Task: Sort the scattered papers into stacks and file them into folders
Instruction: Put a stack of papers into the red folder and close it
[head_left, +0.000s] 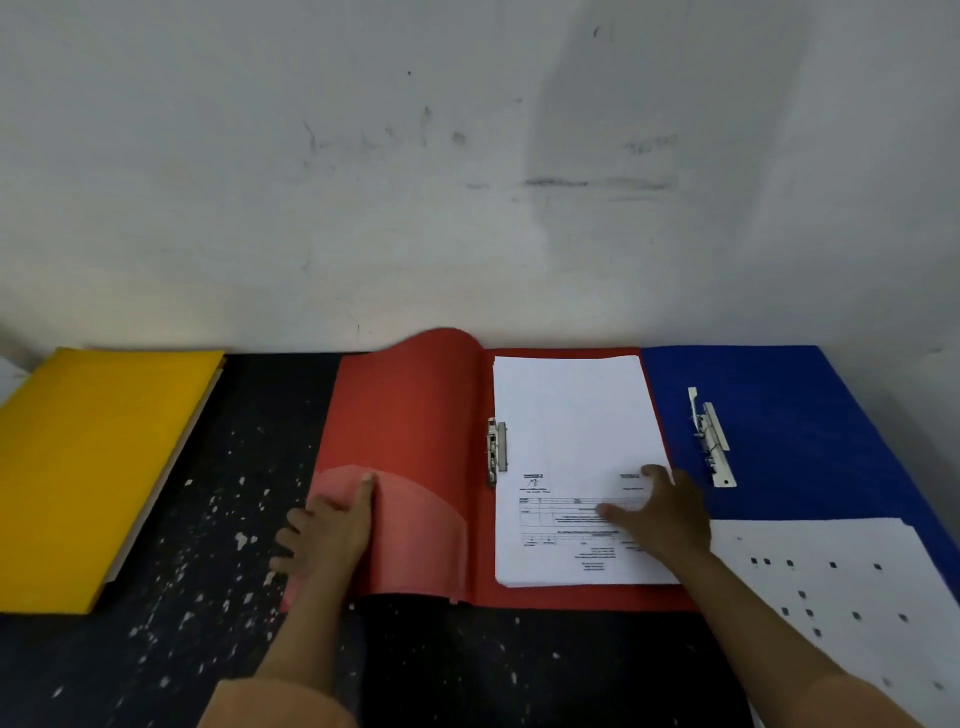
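A red folder (415, 415) lies open in the middle of the dark table. A stack of white printed papers (571, 426) sits on its right half beside the metal clip (496, 452). My left hand (332, 525) holds the lower left edge of the red cover, thumb on top, and the cover bulges upward. My right hand (665, 512) presses flat on the lower part of the paper stack, fingers spread. A blue folder (779, 405) lies open to the right, with its own metal clip (711, 441) and a white sheet (841, 597) with dark marks on its near part.
A closed yellow folder (88, 467) lies at the left of the table. The black tabletop (218, 571) is speckled with white paint. A scuffed white wall (467, 156) rises right behind the folders.
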